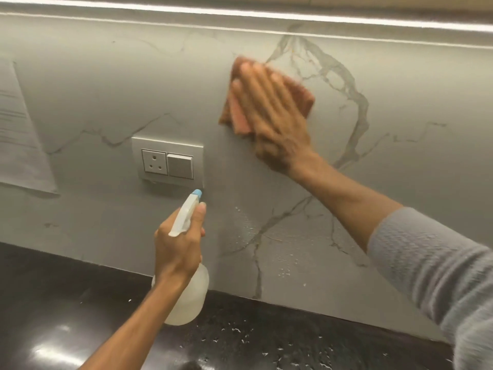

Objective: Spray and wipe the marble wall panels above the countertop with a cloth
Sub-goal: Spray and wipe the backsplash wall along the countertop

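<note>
Marble wall (106, 84), illegible paper (18, 134), cloth (306, 100)

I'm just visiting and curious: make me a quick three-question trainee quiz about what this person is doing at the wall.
1. True or false: the right hand presses the orange cloth flat on the marble wall.
2. What does the left hand hold? A) sponge B) spray bottle C) brush
3. Fill in: droplets sit on the wall ____ the cloth.

Key: 1 true; 2 B; 3 below
</note>
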